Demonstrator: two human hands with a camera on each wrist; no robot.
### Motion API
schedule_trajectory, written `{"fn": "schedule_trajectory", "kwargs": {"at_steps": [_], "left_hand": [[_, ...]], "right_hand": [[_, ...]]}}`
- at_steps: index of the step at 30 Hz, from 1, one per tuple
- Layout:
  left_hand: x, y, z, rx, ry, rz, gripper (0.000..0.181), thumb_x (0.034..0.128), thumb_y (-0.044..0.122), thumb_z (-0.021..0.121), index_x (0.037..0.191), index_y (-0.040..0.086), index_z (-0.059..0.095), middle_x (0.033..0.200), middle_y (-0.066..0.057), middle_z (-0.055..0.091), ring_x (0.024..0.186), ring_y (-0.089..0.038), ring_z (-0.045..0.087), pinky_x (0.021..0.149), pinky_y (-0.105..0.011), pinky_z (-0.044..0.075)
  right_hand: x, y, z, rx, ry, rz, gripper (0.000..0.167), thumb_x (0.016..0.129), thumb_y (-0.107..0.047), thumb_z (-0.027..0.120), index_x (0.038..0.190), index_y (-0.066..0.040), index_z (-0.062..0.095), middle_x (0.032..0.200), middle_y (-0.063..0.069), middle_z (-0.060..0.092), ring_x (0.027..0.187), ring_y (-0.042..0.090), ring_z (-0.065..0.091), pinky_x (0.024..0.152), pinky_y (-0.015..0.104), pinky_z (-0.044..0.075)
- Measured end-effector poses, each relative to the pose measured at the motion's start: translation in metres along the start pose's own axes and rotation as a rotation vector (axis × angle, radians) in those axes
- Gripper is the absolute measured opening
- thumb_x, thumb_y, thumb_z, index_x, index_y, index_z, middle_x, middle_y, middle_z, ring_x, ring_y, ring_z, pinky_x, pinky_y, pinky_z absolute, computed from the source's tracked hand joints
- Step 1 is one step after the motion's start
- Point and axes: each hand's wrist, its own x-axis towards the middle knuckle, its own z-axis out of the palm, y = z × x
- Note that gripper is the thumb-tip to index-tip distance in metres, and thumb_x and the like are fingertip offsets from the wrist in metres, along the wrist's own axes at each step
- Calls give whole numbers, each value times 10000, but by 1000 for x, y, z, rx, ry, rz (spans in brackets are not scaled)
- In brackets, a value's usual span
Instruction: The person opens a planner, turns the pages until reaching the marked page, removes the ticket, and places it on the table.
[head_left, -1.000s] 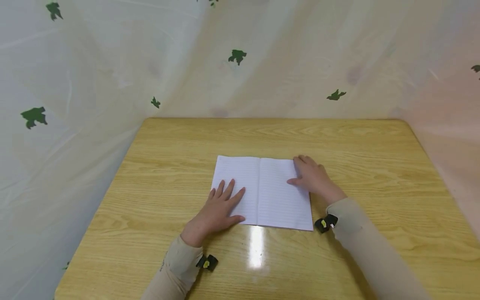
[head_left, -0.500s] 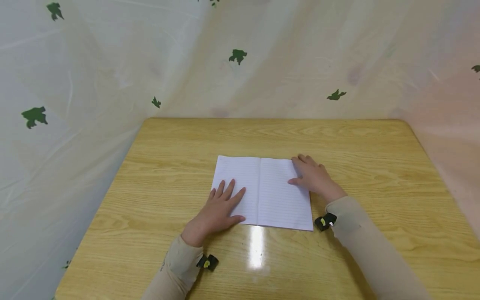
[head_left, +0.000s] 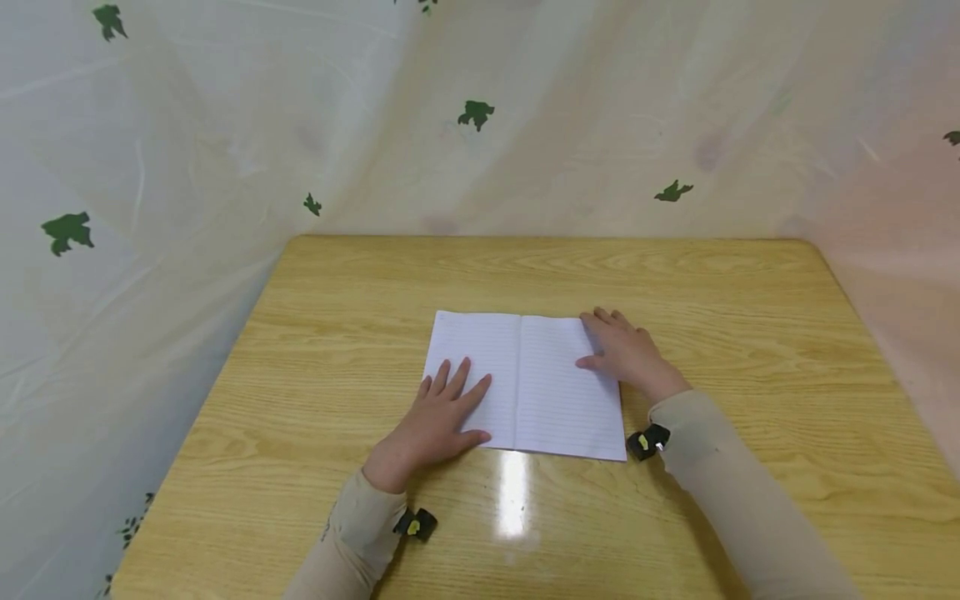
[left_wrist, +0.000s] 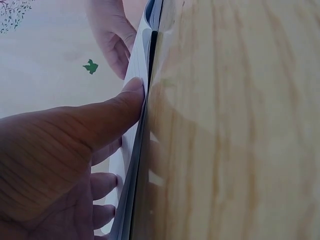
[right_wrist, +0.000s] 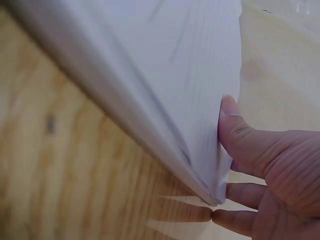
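Observation:
An open notebook with lined white pages lies flat on the wooden table, its centre fold running away from the person. The left hand rests with spread fingers on the left page, thumb near the bottom edge. In the left wrist view that hand's thumb presses on the page near the edge. The right hand lies over the right page's upper outer corner, thumb on the paper, other fingers at the top edge. The right wrist view has the right hand at the notebook's edge, thumb on the page.
The wooden table surrounds the notebook. Behind and beside it hangs a pale curtain with green bird shapes. A small black device is strapped at each wrist.
The right hand's fingers have shifted slightly left along the page's top edge, and its wrist has moved up a little. The left hand and notebook show no clear movement.

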Motion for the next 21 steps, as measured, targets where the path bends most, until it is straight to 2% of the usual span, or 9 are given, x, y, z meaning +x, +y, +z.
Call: {"fn": "schedule_trajectory", "kwargs": {"at_steps": [10,16,21], "left_hand": [[1,1,-1,-1,-6,-3,766,932,515,582,1556,195,273,1612,-181,79,1454,-445,22,1125,-634,123],[1,1,-1,5,-16,-12,776,927,525,584,1558,208,263,1613,-172,69,1456,-432,12,1131,-624,117],[1,0,-1,5,-12,-10,776,929,523,583,1559,206,258,1613,-167,67,1457,-429,12,1130,-624,119]], "right_hand": [[-9,-8,0,-91,154,-37,804,842,-327,767,1478,-27,378,1523,298,271,1392,510,214,1063,725,109],[-15,-15,2,-131,289,-79,782,788,-295,821,1417,-12,454,1319,288,504,1212,497,461,1017,718,245],[-17,-20,6,-74,367,-61,860,809,-241,811,1489,-17,335,1254,304,554,1127,475,538,969,650,363]]}}
